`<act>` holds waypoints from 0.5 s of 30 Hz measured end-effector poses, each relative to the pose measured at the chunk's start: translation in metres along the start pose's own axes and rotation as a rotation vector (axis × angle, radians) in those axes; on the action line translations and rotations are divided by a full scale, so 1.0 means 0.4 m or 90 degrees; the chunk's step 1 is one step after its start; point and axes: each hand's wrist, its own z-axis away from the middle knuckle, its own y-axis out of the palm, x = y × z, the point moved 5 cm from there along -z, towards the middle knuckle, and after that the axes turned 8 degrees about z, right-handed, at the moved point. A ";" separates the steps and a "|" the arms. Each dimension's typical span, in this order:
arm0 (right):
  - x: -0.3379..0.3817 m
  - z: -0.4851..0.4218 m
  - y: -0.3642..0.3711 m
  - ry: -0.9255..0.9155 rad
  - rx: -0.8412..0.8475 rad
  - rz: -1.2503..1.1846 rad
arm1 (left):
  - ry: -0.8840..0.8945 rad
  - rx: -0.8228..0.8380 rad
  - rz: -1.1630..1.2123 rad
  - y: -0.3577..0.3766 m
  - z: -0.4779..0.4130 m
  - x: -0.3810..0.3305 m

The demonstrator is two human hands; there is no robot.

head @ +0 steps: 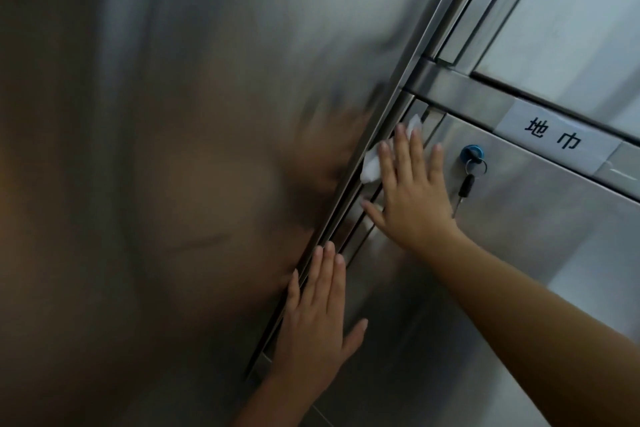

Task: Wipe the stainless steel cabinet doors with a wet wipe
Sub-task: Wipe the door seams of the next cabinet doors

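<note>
The right hand (412,191) lay flat, fingers straight and spread, pressing a crumpled white wet wipe (370,166) against the top left corner of the brushed stainless steel lower cabinet door (519,236), not clutching it. The left hand (318,315) rested equally flat and released, lower on the same door by its left edge, grasping nothing. To the left stood a broad, blurred steel side panel (138,114); above the door was a pale glazed upper door (571,10). A grey label strip with black characters (554,139) ran along the rail between them, and right of the wiping hand a dark key (465,187) hung from a blue round lock (471,152). Wiping seemed under way at the door's left margin; next, the wipe probably needed sweeping right across the panel, skirting the key.
</note>
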 end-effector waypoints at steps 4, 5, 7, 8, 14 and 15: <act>0.025 0.012 0.004 0.006 0.017 -0.028 | -0.019 0.004 0.009 0.011 0.024 0.014; 0.044 0.032 0.012 -0.010 0.022 -0.034 | -0.022 0.014 0.007 0.015 0.030 0.021; 0.090 0.085 0.035 -0.059 0.048 -0.053 | -0.015 0.036 0.004 0.021 0.045 0.032; 0.115 0.114 0.048 -0.089 0.061 -0.061 | -0.007 0.043 0.004 0.023 0.051 0.037; 0.171 0.173 0.065 -0.137 0.082 -0.066 | 0.003 0.055 0.015 0.027 0.076 0.047; 0.159 0.163 0.059 -0.132 0.077 -0.058 | 0.000 0.055 0.015 0.029 0.078 0.046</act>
